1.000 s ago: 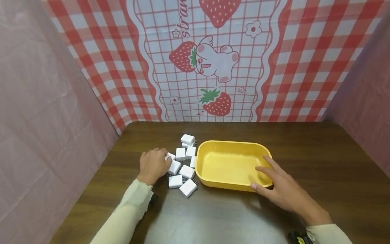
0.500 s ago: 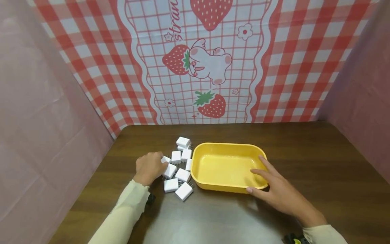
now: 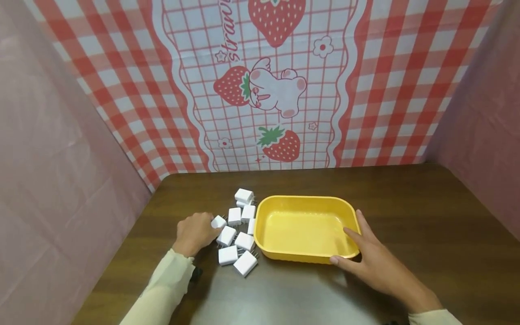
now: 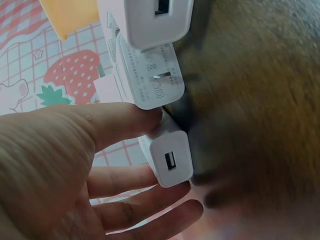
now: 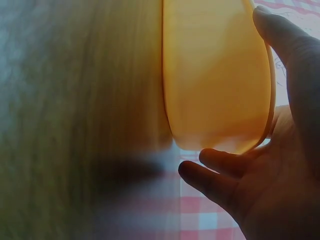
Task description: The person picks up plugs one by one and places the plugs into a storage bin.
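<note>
Several white USB charger plugs lie in a loose cluster left of a yellow basin point(image 3: 306, 255) on the dark wooden table. My left hand point(image 3: 196, 232) is at the cluster's left edge, its thumb and fingers gripping one charger plug point(image 3: 218, 222). In the left wrist view, that charger plug point(image 4: 171, 159) shows its USB port between thumb and fingers; another charger plug point(image 4: 155, 75) with prongs showing sits beside the thumb. My right hand point(image 3: 379, 262) holds the basin's near right corner. One finger reaches over the rim to the inside; the thumb is at the front wall, with other fingers outside.
Two charger plugs point(image 3: 244, 196) are stacked at the back of the cluster, and others touch or nearly touch the basin's left wall. A strawberry-print checked cloth point(image 3: 280, 90) hangs behind the table; pink cloth point(image 3: 73, 180) hangs on the left.
The head view has shifted a little. My left hand has drawn slightly left and nearer me, so the plug at its fingers shows more. The right hand stays at the basin's right end.
</note>
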The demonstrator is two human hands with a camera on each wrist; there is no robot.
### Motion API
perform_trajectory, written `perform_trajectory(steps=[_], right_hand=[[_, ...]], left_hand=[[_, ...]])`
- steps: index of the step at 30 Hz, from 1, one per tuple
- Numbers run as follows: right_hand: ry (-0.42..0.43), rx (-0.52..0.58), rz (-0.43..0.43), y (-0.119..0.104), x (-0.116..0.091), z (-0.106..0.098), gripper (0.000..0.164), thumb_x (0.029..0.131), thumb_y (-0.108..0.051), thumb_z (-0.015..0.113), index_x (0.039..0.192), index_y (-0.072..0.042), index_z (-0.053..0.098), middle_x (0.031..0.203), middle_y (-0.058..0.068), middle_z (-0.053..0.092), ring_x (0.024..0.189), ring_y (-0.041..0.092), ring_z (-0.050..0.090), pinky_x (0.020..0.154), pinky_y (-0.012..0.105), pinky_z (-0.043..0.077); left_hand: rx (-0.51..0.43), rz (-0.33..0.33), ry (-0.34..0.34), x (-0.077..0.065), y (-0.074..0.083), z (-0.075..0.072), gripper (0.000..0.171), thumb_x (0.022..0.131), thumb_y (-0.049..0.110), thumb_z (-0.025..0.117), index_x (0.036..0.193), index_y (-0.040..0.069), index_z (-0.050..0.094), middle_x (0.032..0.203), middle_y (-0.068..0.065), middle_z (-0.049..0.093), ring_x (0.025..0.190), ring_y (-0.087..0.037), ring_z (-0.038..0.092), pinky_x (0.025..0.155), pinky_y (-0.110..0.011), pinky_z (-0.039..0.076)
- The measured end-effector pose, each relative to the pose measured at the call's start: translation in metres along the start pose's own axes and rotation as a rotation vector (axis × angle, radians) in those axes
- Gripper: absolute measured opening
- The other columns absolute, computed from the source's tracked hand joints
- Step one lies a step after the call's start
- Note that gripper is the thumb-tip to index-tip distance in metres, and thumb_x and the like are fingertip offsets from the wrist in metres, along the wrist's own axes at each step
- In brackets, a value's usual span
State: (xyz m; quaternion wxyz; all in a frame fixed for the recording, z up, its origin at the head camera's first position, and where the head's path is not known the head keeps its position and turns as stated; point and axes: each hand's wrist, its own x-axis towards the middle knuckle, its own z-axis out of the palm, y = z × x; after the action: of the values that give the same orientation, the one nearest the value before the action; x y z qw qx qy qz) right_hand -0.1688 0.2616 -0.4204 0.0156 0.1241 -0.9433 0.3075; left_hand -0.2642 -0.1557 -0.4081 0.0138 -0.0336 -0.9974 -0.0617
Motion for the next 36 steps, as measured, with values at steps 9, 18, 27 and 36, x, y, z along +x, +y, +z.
perform_trajectory(steps=[9, 18, 27, 36], right_hand=[[0.008, -0.053, 0.018, -0.005, -0.003, -0.001, 0.099, 0.083, -0.07, 0.065, 0.145, 0.005, 0.047, 0.167, 0.017, -0.002, 0.124, 0.049, 0.051, 0.09, 0.062, 0.046], [-0.007, -0.035, 0.025, -0.008, -0.003, 0.006, 0.099, 0.082, -0.071, 0.064, 0.145, 0.004, 0.048, 0.166, 0.019, 0.001, 0.124, 0.048, 0.052, 0.089, 0.062, 0.047], [0.005, -0.041, 0.032, -0.005, -0.001, 0.005, 0.1, 0.082, -0.072, 0.064, 0.144, 0.004, 0.049, 0.166, 0.018, 0.0, 0.124, 0.049, 0.052, 0.089, 0.063, 0.047], [0.003, -0.055, 0.039, 0.0, -0.001, 0.002, 0.1, 0.082, -0.073, 0.063, 0.145, 0.004, 0.048, 0.166, 0.019, -0.001, 0.122, 0.049, 0.053, 0.087, 0.063, 0.048]], left_hand=[[-0.013, -0.02, 0.013, -0.004, -0.004, 0.003, 0.031, 0.085, 0.042, 0.071, 0.072, 0.015, 0.066, 0.064, -0.001, 0.054, 0.058, -0.02, 0.049, 0.05, -0.04, 0.039], [-0.058, -0.06, 0.0, -0.01, -0.016, 0.005, 0.03, 0.085, 0.04, 0.072, 0.09, 0.011, 0.074, 0.075, -0.003, 0.063, 0.062, -0.021, 0.051, 0.055, -0.042, 0.043], [-0.07, -0.041, 0.045, -0.007, -0.012, -0.001, 0.031, 0.084, 0.04, 0.07, 0.094, 0.012, 0.075, 0.08, -0.003, 0.066, 0.064, -0.021, 0.053, 0.054, -0.043, 0.043], [-0.062, -0.018, 0.122, -0.003, 0.0, -0.004, 0.033, 0.083, 0.042, 0.071, 0.095, 0.011, 0.073, 0.085, -0.005, 0.068, 0.068, -0.022, 0.058, 0.056, -0.046, 0.046]])
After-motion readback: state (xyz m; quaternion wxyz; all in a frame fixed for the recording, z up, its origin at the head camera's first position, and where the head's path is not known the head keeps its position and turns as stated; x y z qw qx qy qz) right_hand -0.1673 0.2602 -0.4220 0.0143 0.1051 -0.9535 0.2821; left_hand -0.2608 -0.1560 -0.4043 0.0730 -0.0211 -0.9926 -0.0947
